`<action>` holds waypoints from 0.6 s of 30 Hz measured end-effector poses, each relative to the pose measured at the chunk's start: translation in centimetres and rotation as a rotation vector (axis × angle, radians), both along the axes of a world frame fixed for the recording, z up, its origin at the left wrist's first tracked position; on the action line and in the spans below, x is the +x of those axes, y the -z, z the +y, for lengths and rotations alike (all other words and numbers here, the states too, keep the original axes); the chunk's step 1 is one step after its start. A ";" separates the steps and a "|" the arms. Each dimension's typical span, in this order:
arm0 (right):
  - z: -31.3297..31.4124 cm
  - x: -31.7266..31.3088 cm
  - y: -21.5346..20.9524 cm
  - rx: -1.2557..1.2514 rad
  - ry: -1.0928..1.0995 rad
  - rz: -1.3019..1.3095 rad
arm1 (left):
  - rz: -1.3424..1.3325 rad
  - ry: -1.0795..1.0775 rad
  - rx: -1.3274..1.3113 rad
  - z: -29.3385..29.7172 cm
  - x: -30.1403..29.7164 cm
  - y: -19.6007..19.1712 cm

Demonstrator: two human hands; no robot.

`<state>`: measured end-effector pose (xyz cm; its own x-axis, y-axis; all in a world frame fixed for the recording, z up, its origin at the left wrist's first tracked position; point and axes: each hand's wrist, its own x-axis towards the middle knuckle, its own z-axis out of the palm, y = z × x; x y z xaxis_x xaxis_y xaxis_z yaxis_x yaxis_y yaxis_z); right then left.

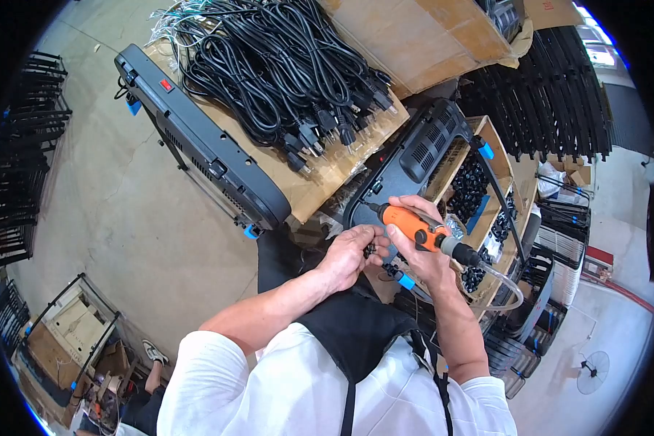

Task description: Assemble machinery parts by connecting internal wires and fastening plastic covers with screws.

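My right hand (423, 251) grips an orange power screwdriver (416, 227) with a clear hose trailing from its rear end. Its tip points left at the lower edge of a black vented panel (414, 156) that lies in front of me. My left hand (350, 252) is closed on a small dark part, pinched at the fingertips right beside the screwdriver's tip. What the part is, I cannot make out.
A pile of black power cords (283, 65) lies on cardboard (341, 171) at the top. A second long black panel (196, 142) rests to the left. Wooden trays of small black parts (469, 189) sit on the right, black racks (552, 94) beyond them, a floor fan (594, 370) lower right.
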<state>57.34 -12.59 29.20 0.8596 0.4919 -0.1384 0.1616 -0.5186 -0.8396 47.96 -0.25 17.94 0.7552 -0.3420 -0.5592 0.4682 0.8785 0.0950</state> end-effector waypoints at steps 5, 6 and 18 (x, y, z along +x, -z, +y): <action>1.3 0.7 -0.9 -0.022 -0.041 0.053 | -0.112 0.072 0.018 0.5 -0.3 0.4; 1.5 0.9 -1.0 -0.041 -0.047 0.068 | -0.119 0.101 0.062 0.7 -0.3 0.2; 1.7 0.5 -0.9 -0.027 -0.047 0.031 | -0.093 0.071 0.361 2.4 -1.5 -0.6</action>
<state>57.84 -10.88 30.12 0.8308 0.5271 -0.1787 0.1602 -0.5340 -0.8302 46.51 2.15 18.55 0.7898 -0.1884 -0.5836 0.5013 0.7466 0.4374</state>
